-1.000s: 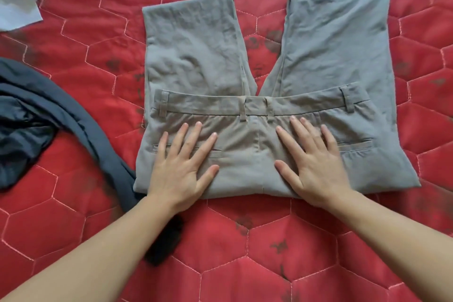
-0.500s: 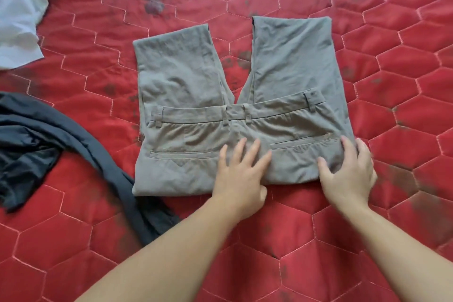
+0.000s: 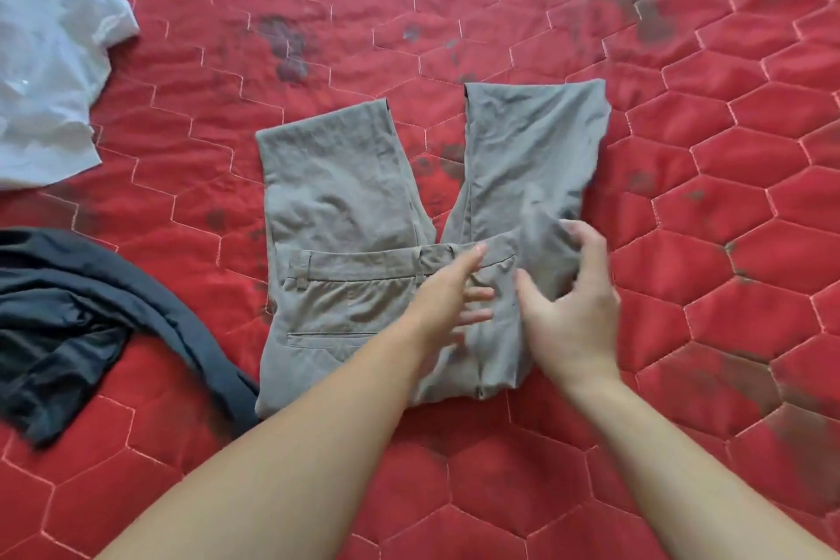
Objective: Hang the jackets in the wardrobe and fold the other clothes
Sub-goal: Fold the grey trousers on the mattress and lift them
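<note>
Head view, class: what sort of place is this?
Probably a bedroom at home: a red quilted bed cover fills the view, with grey trousers, a white garment and a dark garment spread on it.

trousers [image 3: 345,205]: matt grey woven cloth, creased | bedcover [image 3: 727,150]: red quilted cloth, stitched hexagons, dark smudges | dark garment [image 3: 68,309]: slight sheen | shirt [image 3: 41,73]: pale cloth, crumpled
</note>
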The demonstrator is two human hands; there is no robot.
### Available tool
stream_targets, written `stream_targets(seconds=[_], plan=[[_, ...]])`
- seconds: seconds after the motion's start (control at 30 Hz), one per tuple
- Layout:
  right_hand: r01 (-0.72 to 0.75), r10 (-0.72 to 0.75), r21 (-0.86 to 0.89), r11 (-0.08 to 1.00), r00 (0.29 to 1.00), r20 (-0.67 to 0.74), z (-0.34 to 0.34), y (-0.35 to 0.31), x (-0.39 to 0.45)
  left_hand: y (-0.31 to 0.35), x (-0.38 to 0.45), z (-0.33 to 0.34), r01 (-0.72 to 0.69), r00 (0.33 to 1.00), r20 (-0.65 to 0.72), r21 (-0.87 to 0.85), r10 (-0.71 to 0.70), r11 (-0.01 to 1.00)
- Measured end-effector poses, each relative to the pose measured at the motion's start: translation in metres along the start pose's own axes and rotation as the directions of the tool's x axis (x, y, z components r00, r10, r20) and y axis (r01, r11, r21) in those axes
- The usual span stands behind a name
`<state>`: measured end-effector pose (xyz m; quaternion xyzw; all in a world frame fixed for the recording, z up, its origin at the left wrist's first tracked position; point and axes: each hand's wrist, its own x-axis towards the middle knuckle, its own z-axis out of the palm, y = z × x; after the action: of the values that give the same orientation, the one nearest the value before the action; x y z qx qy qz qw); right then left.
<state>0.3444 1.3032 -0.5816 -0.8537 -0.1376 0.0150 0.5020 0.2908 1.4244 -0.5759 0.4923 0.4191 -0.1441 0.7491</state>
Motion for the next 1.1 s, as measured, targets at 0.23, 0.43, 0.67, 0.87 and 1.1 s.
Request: stream_targets(seconds=[0.23,0.43,0.67,0.87,1.1], plan=[[0.626,-0.462,-0.161,0.763,0.702,0.542,0.101,-0.078,-0.050,0.019,-0.038,-0.128,0.074,0.995,-0.048,-0.174,-0.084,0.982],[0.671,-0.309,-0.243,0.700,0.592,0.744,0.147,-0.055,-0.120,-0.059,-0.041,-0.184,0.107,0.945,-0.270,-0.275,-0.183,0.955],[0.654,-0.283,-0.238,0.718,0.587,0.758,0.137,-0.049,-0.134,-0.059,-0.032,-0.191,0.174,0.952,-0.204,-0.256,-0.229,0.951],[0.654,-0.367,-0.164,0.738,0.594,0.716,0.115,-0.042,-0.122,-0.066,-0.034,-0.193,0.093,0.849,-0.529,0.157,0.004,0.983],[0.268,0.008,-0.482,0.834,0.868,0.496,0.103,-0.008,-0.074,-0.106,-0.046,-0.195,0.089,0.780,-0.616,0.287,0.113,0.954]])
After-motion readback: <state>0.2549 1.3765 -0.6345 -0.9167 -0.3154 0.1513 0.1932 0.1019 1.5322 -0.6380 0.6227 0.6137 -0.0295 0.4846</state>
